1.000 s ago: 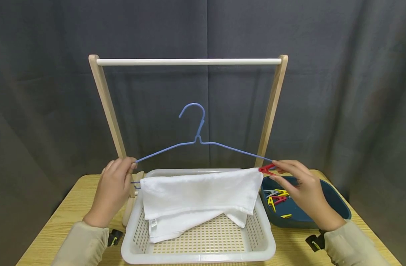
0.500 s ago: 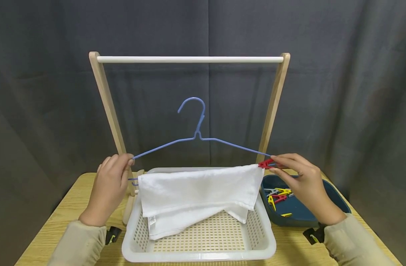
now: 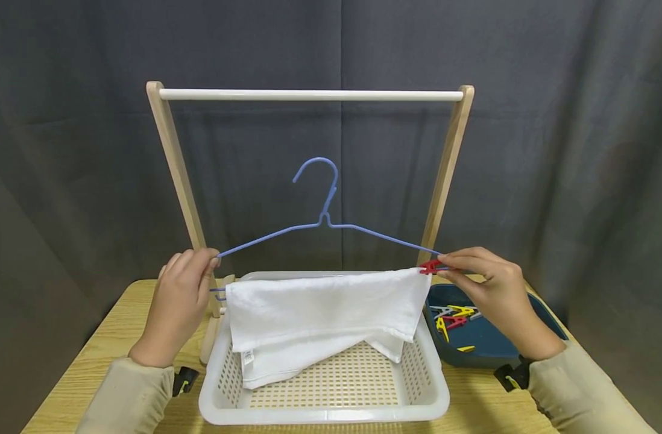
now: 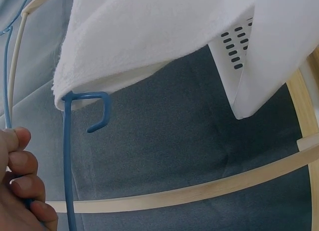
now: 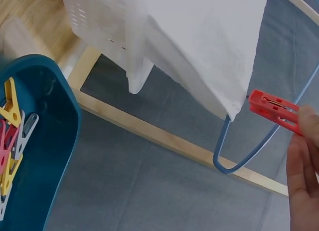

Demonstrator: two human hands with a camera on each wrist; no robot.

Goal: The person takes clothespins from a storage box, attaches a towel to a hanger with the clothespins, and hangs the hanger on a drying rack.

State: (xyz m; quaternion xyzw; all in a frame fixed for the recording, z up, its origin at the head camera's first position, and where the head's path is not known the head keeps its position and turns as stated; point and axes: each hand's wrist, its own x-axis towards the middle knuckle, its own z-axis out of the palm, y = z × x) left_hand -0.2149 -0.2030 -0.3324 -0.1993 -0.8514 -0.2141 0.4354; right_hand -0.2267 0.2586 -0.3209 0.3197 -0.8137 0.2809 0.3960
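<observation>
My left hand [image 3: 179, 298] grips the left shoulder of a blue wire hanger [image 3: 266, 239], its hook upright. A white towel [image 3: 325, 307] hangs folded over the hanger's lower bar. At the towel's upper right corner, my right hand [image 3: 491, 295] pinches a red clothespin [image 3: 431, 267] between thumb and fingers. In the right wrist view the nose of the clothespin [image 5: 271, 111] meets the towel's edge [image 5: 219, 51]; whether it clamps the cloth, I cannot tell. The hanger's left end [image 4: 102, 104] sticks out past the towel in the left wrist view.
Under the towel stands a white perforated basket [image 3: 324, 416]. A dark blue bin [image 3: 526, 355] with several loose clothespins [image 3: 454, 322] is at the right. Behind rises a wooden rack with a white rail [image 3: 309, 95], all on a wooden table [image 3: 81, 367] before grey curtains.
The hanger and towel have risen slightly with both hands. The red clothespin's nose now overlaps the towel's corner a little more. The head view has shifted slightly.
</observation>
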